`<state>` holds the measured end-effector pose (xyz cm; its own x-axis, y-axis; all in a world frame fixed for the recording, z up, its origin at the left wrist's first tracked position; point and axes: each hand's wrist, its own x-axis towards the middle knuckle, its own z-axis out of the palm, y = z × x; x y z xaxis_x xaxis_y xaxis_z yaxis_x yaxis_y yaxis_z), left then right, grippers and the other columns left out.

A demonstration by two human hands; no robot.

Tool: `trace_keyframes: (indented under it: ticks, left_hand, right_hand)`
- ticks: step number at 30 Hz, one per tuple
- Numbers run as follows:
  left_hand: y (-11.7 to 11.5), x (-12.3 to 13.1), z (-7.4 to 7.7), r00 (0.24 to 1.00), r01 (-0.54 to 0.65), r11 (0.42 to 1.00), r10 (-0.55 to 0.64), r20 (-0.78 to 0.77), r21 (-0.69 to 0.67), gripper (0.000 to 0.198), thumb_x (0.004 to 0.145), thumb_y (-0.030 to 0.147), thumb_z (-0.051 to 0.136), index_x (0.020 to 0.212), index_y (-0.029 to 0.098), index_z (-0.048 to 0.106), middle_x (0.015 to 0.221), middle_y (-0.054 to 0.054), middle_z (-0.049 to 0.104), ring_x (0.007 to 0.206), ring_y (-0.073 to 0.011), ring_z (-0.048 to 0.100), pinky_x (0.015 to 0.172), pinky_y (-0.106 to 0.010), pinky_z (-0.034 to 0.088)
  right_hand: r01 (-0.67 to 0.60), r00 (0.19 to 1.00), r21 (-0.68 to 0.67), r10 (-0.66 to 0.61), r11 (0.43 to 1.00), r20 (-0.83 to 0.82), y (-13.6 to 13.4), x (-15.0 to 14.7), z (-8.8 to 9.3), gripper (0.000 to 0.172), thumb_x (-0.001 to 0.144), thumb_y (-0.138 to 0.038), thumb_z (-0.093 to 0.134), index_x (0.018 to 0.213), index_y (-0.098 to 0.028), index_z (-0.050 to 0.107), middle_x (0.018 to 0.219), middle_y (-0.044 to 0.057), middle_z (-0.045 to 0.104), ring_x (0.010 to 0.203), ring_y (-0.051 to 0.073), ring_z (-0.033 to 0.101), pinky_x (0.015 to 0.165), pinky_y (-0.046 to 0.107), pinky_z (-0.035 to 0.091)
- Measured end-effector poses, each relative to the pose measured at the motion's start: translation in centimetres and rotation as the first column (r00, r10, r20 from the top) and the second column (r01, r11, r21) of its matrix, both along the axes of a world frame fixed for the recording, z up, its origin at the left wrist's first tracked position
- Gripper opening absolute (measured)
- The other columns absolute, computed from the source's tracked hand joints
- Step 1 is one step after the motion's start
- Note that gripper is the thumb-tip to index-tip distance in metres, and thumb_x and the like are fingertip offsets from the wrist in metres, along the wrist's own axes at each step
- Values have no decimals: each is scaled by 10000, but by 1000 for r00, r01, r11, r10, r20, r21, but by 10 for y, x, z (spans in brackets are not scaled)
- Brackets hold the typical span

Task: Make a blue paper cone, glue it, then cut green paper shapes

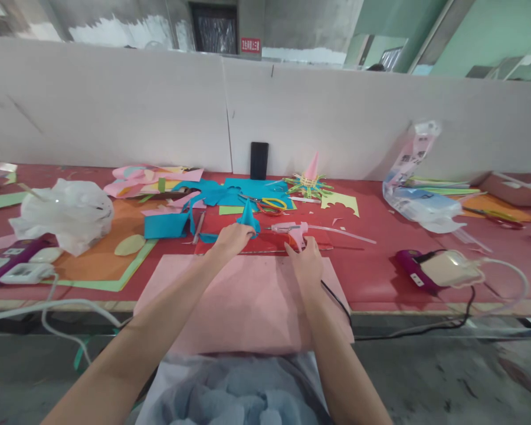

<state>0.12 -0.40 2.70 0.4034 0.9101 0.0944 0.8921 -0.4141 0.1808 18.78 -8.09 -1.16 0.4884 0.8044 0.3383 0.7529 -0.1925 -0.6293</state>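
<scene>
My left hand (232,239) is closed on a blue paper cone (248,213), its fingers at the cone's lower edge and the tip pointing up. My right hand (306,260) grips the handle of a pink hot glue gun (289,228), whose nozzle points left towards the cone. A clear glue stick (347,232) sticks out of the gun's back. Under my forearms lies a large pink sheet (248,301). Just behind the cone are scissors with yellow handles (273,205) on blue paper (265,188).
A pink cone (312,167) with curled strips stands at the back. A black phone (259,160) leans on the white partition (159,106). Power strips (418,271) with cables, a white plastic bag (66,209) and paper scraps (166,225) lie on the red table.
</scene>
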Motion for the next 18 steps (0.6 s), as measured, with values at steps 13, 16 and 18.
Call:
trace_keyframes:
  ticks: [13, 16, 18]
  left_hand:
    - [-1, 7, 2, 997, -56, 998, 57, -45, 8, 338, 866, 314, 342, 1054, 299, 622, 991, -35, 656, 869, -189, 594, 732, -273, 439]
    - [-1, 9, 2, 997, -50, 999, 51, -60, 7, 341, 866, 310, 341, 1068, 299, 616, 983, -34, 657, 871, -188, 592, 733, -271, 436]
    - [-1, 10, 3, 997, -44, 999, 44, -67, 7, 337, 864, 304, 345, 1060, 295, 619, 982, -34, 659, 865, -191, 595, 731, -275, 435]
  right_hand:
    - [20, 1000, -16, -20, 1000, 4, 0, -1, 0, 455, 744, -482, 487, 1080, -178, 464, 1069, 100, 569, 920, 226, 552, 666, 277, 372]
    - [0, 1000, -1, 0, 1000, 9, 0, 0, 0, 452, 747, -481, 483, 1085, -181, 459, 1066, 95, 568, 948, 224, 544, 675, 276, 374]
    - [12, 1000, -15, -12, 1000, -1, 0, -1, 0, 455, 745, -480, 489, 1087, -183, 458, 1068, 94, 567, 941, 220, 546, 669, 276, 374]
